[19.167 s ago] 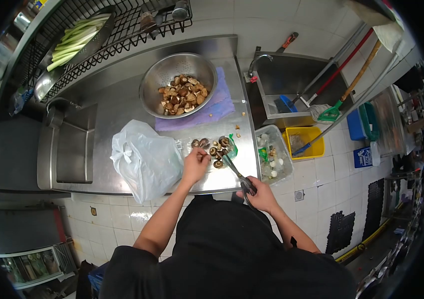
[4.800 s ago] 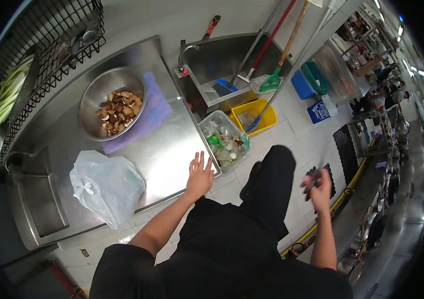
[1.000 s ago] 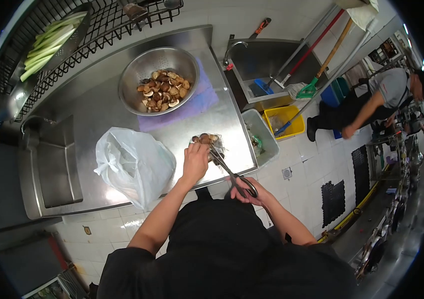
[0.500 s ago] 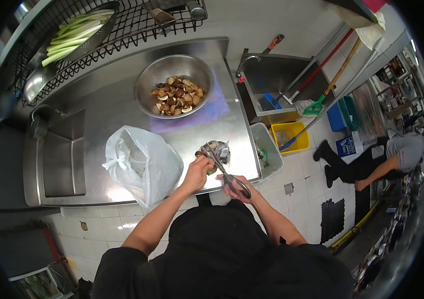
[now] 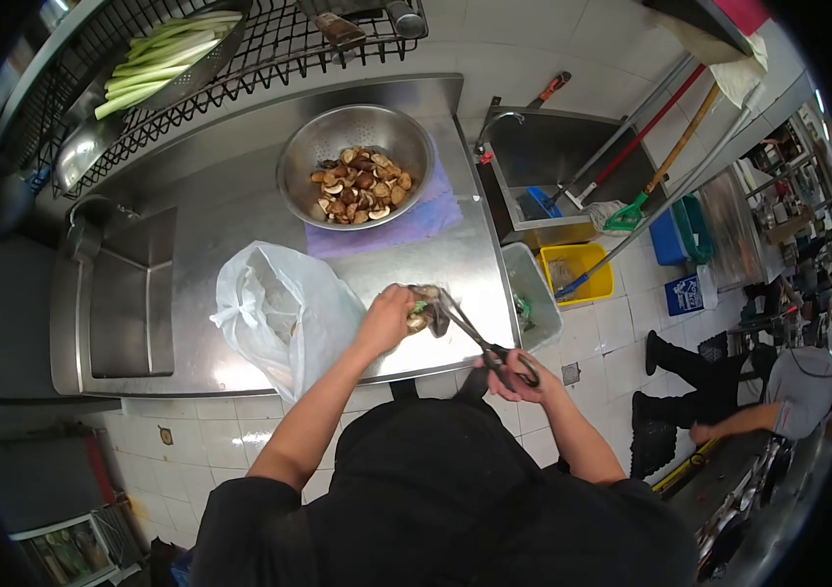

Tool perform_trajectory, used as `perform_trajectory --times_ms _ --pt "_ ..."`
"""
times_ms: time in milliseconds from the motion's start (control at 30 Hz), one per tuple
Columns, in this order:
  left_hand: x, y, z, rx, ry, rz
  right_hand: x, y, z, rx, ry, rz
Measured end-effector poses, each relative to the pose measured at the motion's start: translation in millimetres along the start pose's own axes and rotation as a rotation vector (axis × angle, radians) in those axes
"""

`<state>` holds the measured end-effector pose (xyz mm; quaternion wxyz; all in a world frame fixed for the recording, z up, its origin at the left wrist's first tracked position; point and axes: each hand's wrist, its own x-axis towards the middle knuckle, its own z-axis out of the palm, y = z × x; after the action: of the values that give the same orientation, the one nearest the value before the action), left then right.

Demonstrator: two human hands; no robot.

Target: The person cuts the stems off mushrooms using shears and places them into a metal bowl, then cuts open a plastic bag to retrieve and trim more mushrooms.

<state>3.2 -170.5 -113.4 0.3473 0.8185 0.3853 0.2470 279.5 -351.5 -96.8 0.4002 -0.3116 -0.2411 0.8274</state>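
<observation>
In my right hand [image 5: 517,379] is a pair of dark-handled scissors [image 5: 474,333], its blades pointing away to the upper left. My left hand [image 5: 389,319] is closed, pinching a small brownish piece that looks like a mushroom [image 5: 425,292] near the blade tips; motion blurs it. Below it, a few dark and pale bits [image 5: 435,320] lie on the steel counter. A knotted white plastic bag [image 5: 313,298] stands just left of my left hand. Beyond my hands, a steel colander [image 5: 298,147] holds many cut brown mushrooms [image 5: 362,184].
The colander rests partly on a purple cloth [image 5: 445,207]. A grey bin [image 5: 543,318] and a yellow bucket [image 5: 600,257] stand right of the steel counter [image 5: 191,323]. Mops lean in a deep sink [image 5: 572,147]. A co-worker [image 5: 795,391] stands at the far right.
The scissors and my right hand have moved right, away from my left hand. My left hand has moved slightly up. The co-worker has shifted lower in view.
</observation>
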Motion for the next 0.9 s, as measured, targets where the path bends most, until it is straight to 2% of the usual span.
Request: perform_trajectory --times_ms 67,133,167,233,267,300,333,400,467,500,567,600,667,767,900 --pt "4.0 -12.3 -5.9 -0.017 0.022 0.025 -8.6 -13.9 10.9 0.064 -0.007 0.011" --pt "7.7 -5.4 -16.3 0.013 -0.092 -0.074 -1.9 -33.2 39.9 -0.298 0.232 -0.113" --pt "11.2 -13.2 -8.6 0.004 -0.030 -0.061 13.6 -40.2 48.5 -0.481 0.372 -0.068" --pt "22.6 -15.3 -4.6 -0.018 -0.055 -0.107 71.6 -19.2 37.9 -0.734 0.658 -0.358" --pt "27.2 -14.6 -3.5 -0.039 -0.081 -0.161 96.4 -29.4 53.8 -0.670 0.694 -0.426" --pt "29.0 -12.5 -2.2 -0.038 -0.088 -0.150 123.7 -28.2 50.4 -0.600 0.661 -0.527" --pt "29.3 -10.1 -0.9 -0.078 -0.054 -0.149 149.1 -25.1 38.1 -0.785 0.707 -0.569" --pt "28.4 -9.3 0.1 -0.114 -0.021 -0.149 170.2 -40.5 53.6 -1.046 0.747 -0.448" --pt "25.1 -13.4 -0.8 -0.131 0.019 -0.233 184.4 -41.3 52.8 -1.128 0.772 -0.359" --pt "24.3 -14.1 -1.1 -0.127 0.022 -0.237 189.3 -41.1 50.9 -1.127 0.766 -0.361" --pt "23.5 -14.5 1.5 -0.167 0.061 -0.251 194.3 -39.3 45.5 -1.432 0.637 -0.426" --pt "22.0 -18.2 5.7 -0.171 0.060 -0.256 195.7 -36.8 47.3 -1.432 0.636 -0.419" --pt "26.0 -25.4 11.7 0.049 0.143 -0.162 202.7 -35.7 52.7 -1.391 0.713 -0.368" --pt "30.0 -14.4 3.0 0.159 0.155 -0.112 209.3 -29.2 49.2 -1.355 0.760 -0.407" --pt "38.0 -0.1 1.7 0.254 0.115 -0.164 208.5 -30.3 53.4 -1.288 0.834 -0.447"
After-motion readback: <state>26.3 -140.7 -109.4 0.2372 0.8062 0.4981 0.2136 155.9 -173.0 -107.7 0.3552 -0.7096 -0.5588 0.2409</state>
